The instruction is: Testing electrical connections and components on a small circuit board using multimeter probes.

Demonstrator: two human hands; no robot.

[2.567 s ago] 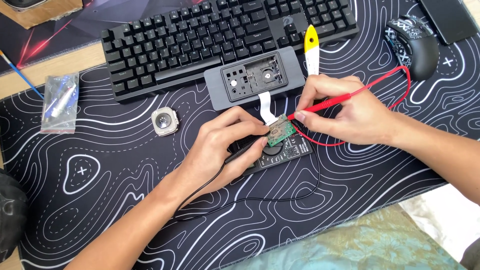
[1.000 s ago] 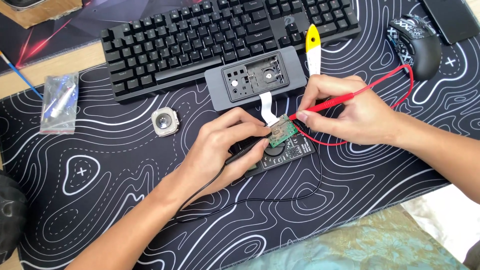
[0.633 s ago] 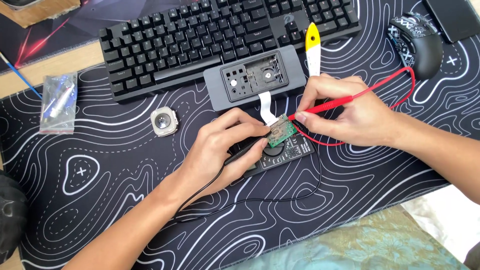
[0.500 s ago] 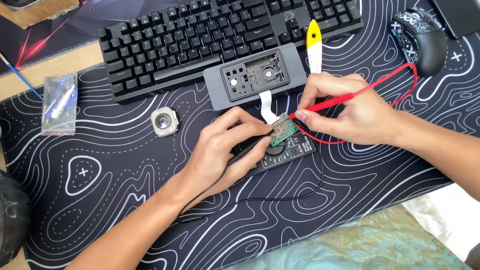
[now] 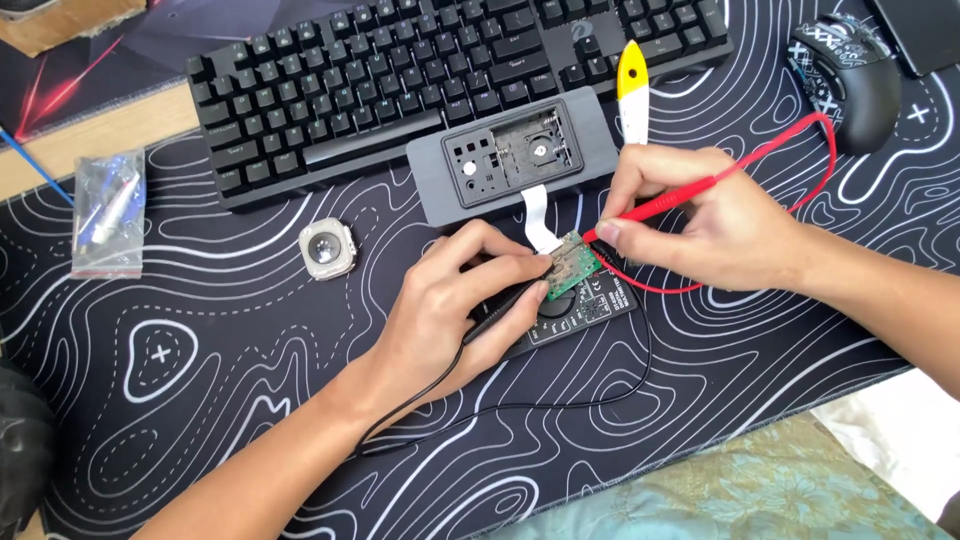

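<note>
Left hand (image 5: 455, 305): fingers closed around a thin black probe (image 5: 497, 313) with a black lead (image 5: 560, 405) trailing back along the wrist; fingertips rest against a small green circuit board (image 5: 572, 267)

Right hand (image 5: 700, 225): fingers pinched narrow on a slim red probe (image 5: 650, 208), its tip touching the upper right edge of the circuit board; a red lead (image 5: 815, 160) loops away to the right and back under the hand

Small green circuit board: lies over a flat black multimeter (image 5: 580, 310), between the two hands, joined by a white ribbon cable (image 5: 538, 215) to a grey rectangular plastic housing (image 5: 510, 160) just above

Black mechanical keyboard (image 5: 450, 70): behind the housing, touching its rear edge

Yellow-and-white pry tool (image 5: 632, 90): just beside the housing, to its right

Square silvery watch case (image 5: 327, 248): well left of the hands

Clear plastic bag of small blue and white parts (image 5: 108, 212): far left

Black patterned computer mouse (image 5: 848, 70): upper right, beside the red lead

Black desk mat with white contour lines (image 5: 200, 380): covers the tabletop under everything

Pale green patterned cloth (image 5: 750, 490): lower right edge
</note>
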